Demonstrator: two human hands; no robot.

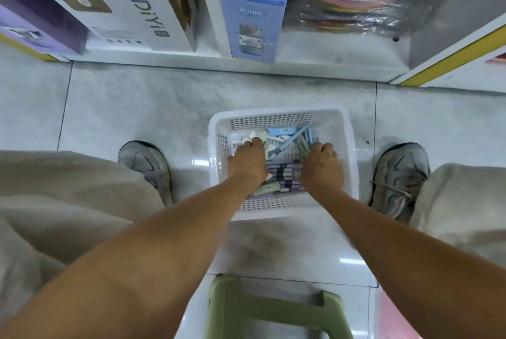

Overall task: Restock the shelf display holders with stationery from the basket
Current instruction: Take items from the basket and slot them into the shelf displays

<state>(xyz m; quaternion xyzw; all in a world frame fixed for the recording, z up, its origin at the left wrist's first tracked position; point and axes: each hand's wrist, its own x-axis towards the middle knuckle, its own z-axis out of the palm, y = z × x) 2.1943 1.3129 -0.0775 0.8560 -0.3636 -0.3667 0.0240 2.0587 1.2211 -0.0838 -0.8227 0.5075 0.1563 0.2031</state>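
Note:
A white slotted plastic basket (347,130) stands on the floor between my feet. Inside lie several pastel stationery items: a blue box (281,130), a blue pen (294,138) and a row of purple pieces (283,173). Both my hands are down in the basket. My left hand (247,162) has its fingers curled around pale green and white items at the basket's left side. My right hand (321,166) has its fingers curled over items at the right side; what it holds is hidden under the knuckles.
A low shelf at the top carries a white DiYi box (123,7), a blue CRUHRE box (254,10) and plastic-wrapped coloured goods (361,7). A green stool (271,308) sits under me. My grey shoes (147,166) flank the basket on the tiled floor.

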